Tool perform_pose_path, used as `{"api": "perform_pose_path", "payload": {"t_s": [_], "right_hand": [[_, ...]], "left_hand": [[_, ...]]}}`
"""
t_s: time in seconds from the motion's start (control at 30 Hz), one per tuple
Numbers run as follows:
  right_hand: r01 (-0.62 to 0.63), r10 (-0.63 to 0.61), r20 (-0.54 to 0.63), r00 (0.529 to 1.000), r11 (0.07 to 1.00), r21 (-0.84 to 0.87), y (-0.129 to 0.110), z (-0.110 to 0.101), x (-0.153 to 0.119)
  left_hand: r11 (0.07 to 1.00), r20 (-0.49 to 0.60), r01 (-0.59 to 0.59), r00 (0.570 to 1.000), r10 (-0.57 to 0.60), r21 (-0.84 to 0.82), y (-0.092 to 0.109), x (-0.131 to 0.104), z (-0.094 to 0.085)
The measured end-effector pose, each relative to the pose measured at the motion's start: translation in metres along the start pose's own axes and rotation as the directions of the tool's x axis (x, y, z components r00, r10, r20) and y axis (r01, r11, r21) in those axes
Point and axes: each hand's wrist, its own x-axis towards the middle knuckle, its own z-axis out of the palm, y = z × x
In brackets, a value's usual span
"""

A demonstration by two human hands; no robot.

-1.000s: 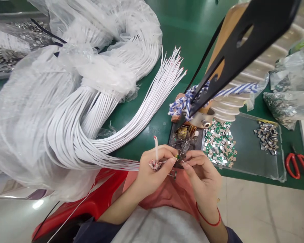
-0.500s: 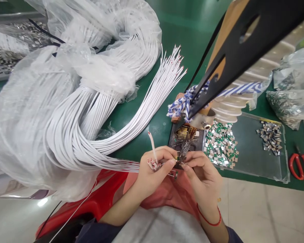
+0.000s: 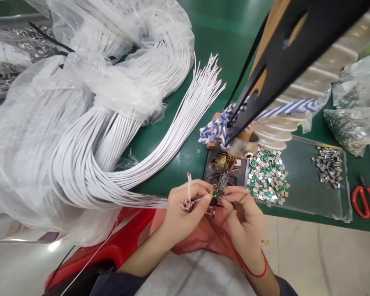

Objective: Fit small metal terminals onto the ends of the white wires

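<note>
Surface point(image 3: 160, 146): green. Cables point(image 3: 172, 142): white, red-tipped. Cloth point(image 3: 214, 129): blue-and-white striped. Scissors point(image 3: 361, 203): red-handled. Stool point(image 3: 128, 234): red.

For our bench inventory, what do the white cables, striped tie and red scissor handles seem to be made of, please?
White cables: smooth, satin plastic or rubber sheathing, judging by their soft bends. Striped tie: matte, likely woven cloth, from its bunched knot. Red scissor handles: apparently smooth plastic or coated metal, given their rounded loops.

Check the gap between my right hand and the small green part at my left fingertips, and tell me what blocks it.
The lower end of the metal holder reaches down by the gap between the right hand and the small green part. Whether it touches the part is too small to tell.
</note>
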Motion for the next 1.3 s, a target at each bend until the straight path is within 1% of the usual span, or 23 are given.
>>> {"api": "perform_pose_path", "payload": {"t_s": [0.23,0.43,0.53,0.63,0.73,0.8,0.9,1.1,1.2,1.3], "right_hand": [[0.018,-0.018,-0.023,1.0,1.0,0.008,0.001,0.003,-0.001],[0.051,-0.051,-0.058,0.997,0.999,0.005,-0.003,0.004,0.002],[0.063,-0.062,-0.05,0.997,0.998,0.015,-0.005,0.004,0.003],[0.073,-0.072,-0.035,0.997,0.997,0.029,-0.006,0.002,0.002],[0.038,-0.037,-0.023,0.999,0.999,0.038,-0.003,-0.002,-0.003],[-0.012,0.012,0.007,1.0,0.998,0.057,0.0,-0.005,-0.008],[-0.067,0.06,0.094,0.994,0.995,0.07,0.0,-0.009,-0.013],[-0.045,0.042,0.24,0.97,0.999,0.006,-0.009,-0.012,-0.008],[-0.039,0.027,0.292,0.956,0.999,0.037,-0.011,-0.014,-0.006],[-0.026,0.007,0.326,0.945,0.998,0.053,-0.012,-0.017,-0.007]], "left_hand": [[0.996,-0.034,0.045,0.998,-0.048,-0.073,0.002,-0.001,0.003],[0.977,-0.017,0.105,0.994,-0.11,-0.186,0.003,-0.002,0.004],[0.978,-0.018,0.103,0.994,-0.108,-0.18,0.003,-0.002,0.004],[0.988,-0.016,0.075,0.997,-0.078,-0.137,0.003,-0.003,0.003],[0.996,-0.002,0.043,0.999,-0.044,-0.082,0.001,-0.007,-0.001],[0.998,0.017,0.04,0.999,-0.04,-0.049,-0.001,-0.011,-0.005],[0.999,0.058,0.032,0.998,-0.03,-0.026,-0.004,-0.02,-0.011],[1.0,0.129,-0.012,0.992,0.011,0.004,-0.003,-0.036,-0.014],[0.999,0.202,-0.013,0.979,0.02,-0.033,-0.002,-0.041,-0.014],[0.998,0.287,0.024,0.958,-0.007,-0.054,-0.001,-0.044,-0.014]]}}
